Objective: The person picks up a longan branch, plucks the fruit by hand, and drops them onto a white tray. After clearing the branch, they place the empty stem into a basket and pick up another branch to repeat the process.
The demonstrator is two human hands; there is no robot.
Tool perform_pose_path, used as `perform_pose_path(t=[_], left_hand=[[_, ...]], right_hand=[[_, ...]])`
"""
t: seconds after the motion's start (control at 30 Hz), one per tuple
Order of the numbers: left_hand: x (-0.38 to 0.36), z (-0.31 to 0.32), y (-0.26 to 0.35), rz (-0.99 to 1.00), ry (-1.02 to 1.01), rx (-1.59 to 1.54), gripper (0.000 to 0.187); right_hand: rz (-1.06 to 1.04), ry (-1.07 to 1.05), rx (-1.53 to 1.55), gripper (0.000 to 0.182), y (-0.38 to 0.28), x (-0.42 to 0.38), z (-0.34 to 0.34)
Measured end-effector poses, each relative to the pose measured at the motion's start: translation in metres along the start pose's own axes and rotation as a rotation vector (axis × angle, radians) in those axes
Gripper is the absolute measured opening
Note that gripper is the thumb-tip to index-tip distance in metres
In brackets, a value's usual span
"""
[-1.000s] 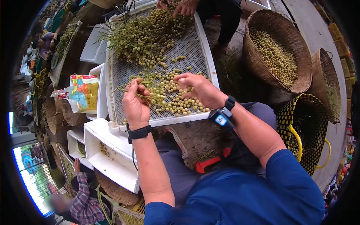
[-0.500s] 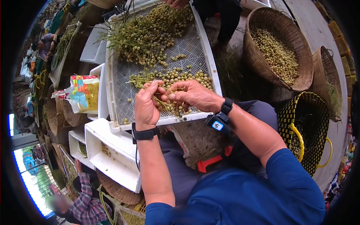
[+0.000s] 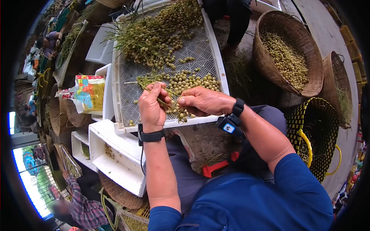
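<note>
Thin green-brown fruit stem (image 3: 150,87): over near part of white perforated plastic tray (image 3: 197,59), pinched between left hand's (image 3: 153,106) thumb and fingers. Right hand (image 3: 206,101) just to its right, thumb and fingers close together; cannot tell whether they grip anything. Loose round yellow-brown fruits (image 3: 192,81) beyond; leafy fruit bunches (image 3: 150,40) far left. Brown woven basket (image 3: 288,54) well right.

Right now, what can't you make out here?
Head view:
Stems where the left hand grips: covered by fingers.
Right hand, fingertips underneath: hidden by the hand.
Tray, far right corner: cut off by top edge.
Yellow-black basket, bottom: lost in shadow.
</note>
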State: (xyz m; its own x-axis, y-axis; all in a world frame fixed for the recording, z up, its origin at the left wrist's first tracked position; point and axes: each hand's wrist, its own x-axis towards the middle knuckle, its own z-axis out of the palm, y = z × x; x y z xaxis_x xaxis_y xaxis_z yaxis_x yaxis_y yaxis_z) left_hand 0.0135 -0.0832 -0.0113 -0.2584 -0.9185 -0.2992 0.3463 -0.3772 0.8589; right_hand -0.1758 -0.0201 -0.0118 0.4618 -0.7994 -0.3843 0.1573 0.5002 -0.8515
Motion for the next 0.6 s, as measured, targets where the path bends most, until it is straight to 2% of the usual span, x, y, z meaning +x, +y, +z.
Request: perform_pose_path(t=[0.13, 0.2, 0.23, 0.3, 0.37, 0.43, 0.6], left_hand=[[0.002, -0.002, 0.001, -0.030, -0.037, -0.016, 0.017], [0.002, -0.003, 0.002, -0.054, -0.064, -0.014, 0.018], [0.002, -0.003, 0.003, -0.060, -0.080, -0.005, 0.018], [0.001, -0.003, 0.003, -0.071, -0.097, 0.004, 0.018], [0.000, -0.001, 0.005, -0.092, -0.100, 0.019, 0.018], [0.001, 0.001, 0.006, -0.072, -0.093, 0.015, 0.018], [0.004, -0.002, 0.004, -0.051, -0.064, -0.002, 0.018]], right_hand=[[0.029, -0.002, 0.101, 0.030, 0.005, 0.002, 0.000], [-0.042, 0.104, 0.374, 0.025, 0.006, 0.002, 0.003], [-0.040, 0.104, 0.375, 0.025, 0.006, 0.003, 0.002], [0.008, 0.123, 0.654, 0.024, 0.010, 0.006, -0.002], [0.020, 0.139, 0.683, 0.023, 0.015, 0.009, -0.006], [-0.075, 0.161, 0.603, 0.020, 0.019, 0.010, -0.007], [-0.077, 0.160, 0.601, 0.019, 0.012, 0.009, -0.008]])
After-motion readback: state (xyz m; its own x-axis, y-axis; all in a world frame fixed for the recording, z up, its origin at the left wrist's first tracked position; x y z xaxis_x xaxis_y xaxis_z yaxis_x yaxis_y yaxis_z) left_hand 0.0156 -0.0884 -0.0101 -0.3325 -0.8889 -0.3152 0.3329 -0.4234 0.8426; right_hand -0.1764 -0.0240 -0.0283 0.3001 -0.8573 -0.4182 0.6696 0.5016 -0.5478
